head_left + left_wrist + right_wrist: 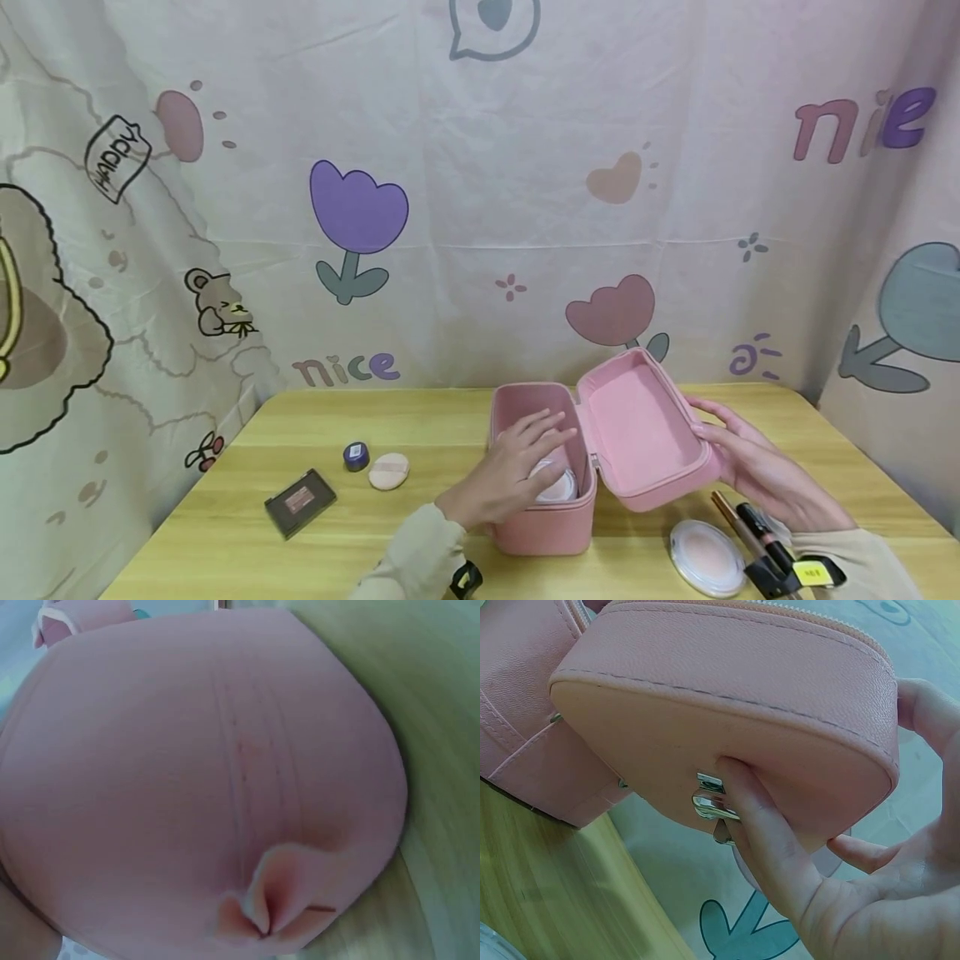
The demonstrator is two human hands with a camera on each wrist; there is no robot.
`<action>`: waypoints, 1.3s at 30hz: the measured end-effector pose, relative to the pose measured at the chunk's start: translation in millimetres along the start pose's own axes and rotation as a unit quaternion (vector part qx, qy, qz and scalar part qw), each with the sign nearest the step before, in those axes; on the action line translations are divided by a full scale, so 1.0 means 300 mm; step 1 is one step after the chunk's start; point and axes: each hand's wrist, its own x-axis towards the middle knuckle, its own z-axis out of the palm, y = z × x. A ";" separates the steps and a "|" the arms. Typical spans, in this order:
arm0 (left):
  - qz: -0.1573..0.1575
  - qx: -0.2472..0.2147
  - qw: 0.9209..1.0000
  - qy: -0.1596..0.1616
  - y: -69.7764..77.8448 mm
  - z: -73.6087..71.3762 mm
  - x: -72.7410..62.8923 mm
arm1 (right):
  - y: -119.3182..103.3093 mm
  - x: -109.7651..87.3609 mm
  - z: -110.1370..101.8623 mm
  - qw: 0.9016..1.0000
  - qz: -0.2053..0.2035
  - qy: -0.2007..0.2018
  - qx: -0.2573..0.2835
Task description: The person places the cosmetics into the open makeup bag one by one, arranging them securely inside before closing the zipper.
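Note:
A pink cosmetic case [543, 533] stands on the wooden table with its lid [645, 425] swung out to the right. Over the case's opening is my left hand [510, 471], its fingers spread and fairly straight. Under that hand a round white compact [561, 490] lies inside the case, partly covered by the thumb. Whether the thumb touches it is unclear. My right hand [772, 475] grips the lid's outer edge. In the right wrist view one finger lies on the lid's outer face beside a metal clasp [714, 801]. The left wrist view shows mostly the case's side [150, 765].
To the left on the table lie a dark palette [300, 503], a small purple jar [356, 456] and a powder puff [388, 472]. Near my right forearm are a round clear-rimmed compact [707, 557] and slim makeup tubes [765, 533]. A printed curtain [465, 208] hangs behind the table.

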 end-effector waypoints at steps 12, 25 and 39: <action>0.006 -0.053 0.996 0.067 0.002 -0.016 -0.036 | 0.006 0.003 0.002 0.999 -0.007 -0.027 0.017; 0.006 -0.092 0.981 0.168 -0.057 -0.142 -0.063 | 0.002 0.001 -0.008 1.000 0.009 -0.004 0.000; 0.003 -0.060 0.966 0.251 -0.140 -0.278 -0.167 | -0.001 0.002 -0.001 0.999 -0.014 -0.028 0.007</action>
